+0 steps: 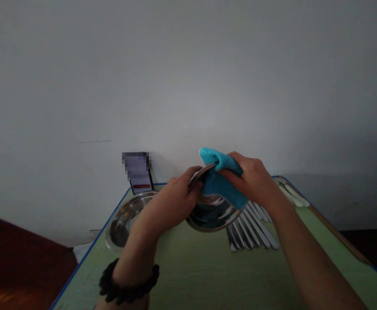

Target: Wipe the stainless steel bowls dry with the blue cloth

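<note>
In the head view, a pale green table (207,271) with a blue edge stands near or against a plain grey-white wall (188,86) that fills the upper part of the scene. The wall has a faint thin horizontal mark on the left. A dark red floor (23,267) shows to the left of the table; the area beyond its right side is too dark to make out. A brown strip (333,234) lies along the table's right side.

The left hand (175,198) pinches the rim of a shiny metal bowl (212,219), tilted above the middle of the table. The right hand (254,176) presses a teal cloth (212,183) over the same rim between thumb and fingers. A black bracelet (126,290) circles the left wrist.

A second metal bowl (117,228) sits on the left, partly behind the left forearm. Near it, a phone (139,172), partly pixelated, stands tilted at the far left edge. Metal utensils (251,232) fan out right of centre, and pale-handled pieces (294,198) lie far right.
</note>
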`<state>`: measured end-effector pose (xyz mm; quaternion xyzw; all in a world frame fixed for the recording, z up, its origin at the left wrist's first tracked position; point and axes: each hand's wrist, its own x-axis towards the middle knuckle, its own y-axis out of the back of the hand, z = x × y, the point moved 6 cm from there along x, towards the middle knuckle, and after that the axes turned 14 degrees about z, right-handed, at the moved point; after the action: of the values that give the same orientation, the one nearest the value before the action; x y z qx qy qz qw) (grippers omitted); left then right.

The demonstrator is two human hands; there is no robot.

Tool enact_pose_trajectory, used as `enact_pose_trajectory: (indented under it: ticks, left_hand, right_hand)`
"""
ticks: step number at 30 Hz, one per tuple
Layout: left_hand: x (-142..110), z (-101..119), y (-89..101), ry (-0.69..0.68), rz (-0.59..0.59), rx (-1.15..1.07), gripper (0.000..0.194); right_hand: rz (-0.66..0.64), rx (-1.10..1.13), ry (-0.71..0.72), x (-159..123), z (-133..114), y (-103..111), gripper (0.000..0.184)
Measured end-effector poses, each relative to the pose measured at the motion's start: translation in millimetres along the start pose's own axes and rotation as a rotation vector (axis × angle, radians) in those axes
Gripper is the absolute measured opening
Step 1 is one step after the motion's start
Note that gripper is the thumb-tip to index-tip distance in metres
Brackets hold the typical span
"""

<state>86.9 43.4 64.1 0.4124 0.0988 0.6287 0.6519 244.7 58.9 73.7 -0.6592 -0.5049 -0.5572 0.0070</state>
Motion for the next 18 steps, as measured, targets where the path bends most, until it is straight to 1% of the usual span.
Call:
enact_pose_trajectory:
  ticks: [3, 5, 6, 8, 10, 12, 14, 16, 18]
  left_hand:
    - [2.5, 0.0, 2.1, 0.005, 0.033, -0.083, 0.036]
    - [3.7, 1.1, 5.7, 0.002, 0.100, -0.124, 0.035]
    - [3.8, 2.0, 7.8, 0.003, 0.137, -0.138, 0.035]
    - [3.1, 4.5, 11.5, 0.008, 0.196, -0.147, 0.038]
    - [2.0, 7.4, 13.8, 0.009, 0.209, -0.124, 0.040]
    - [1.3, 8.9, 13.3, 0.014, 0.160, -0.060, 0.037]
    - [0.2, 7.6, 9.0, 0.027, 0.050, 0.049, 0.034]
    - [-1.8, 4.5, 2.7, 0.035, -0.065, 0.188, 0.037]
    - [-3.6, 2.1, -2.6, 0.027, -0.129, 0.309, 0.038]
  right_hand:
    - [0.143, 0.001, -0.103, 0.8, 11.3, 5.6, 0.031]
    - [0.184, 0.002, -0.186, 0.0, 21.7, 4.3, 0.033]
    - [0.172, 0.001, -0.223, -0.7, 26.9, 1.4, 0.034]
    - [0.099, -0.005, -0.277, -2.4, 35.9, -7.3, 0.035]
    - [0.009, -0.006, -0.298, -4.4, 41.6, -15.0, 0.035]
    - [-0.057, -0.013, -0.271, -5.7, 42.1, -18.2, 0.031]
    - [-0.123, -0.039, -0.219, -7.0, 38.0, -18.6, 0.028]
    - [-0.216, -0.069, -0.157, -8.9, 30.2, -19.8, 0.025]
    - [-0.291, -0.085, -0.102, -10.4, 21.4, -21.2, 0.022]
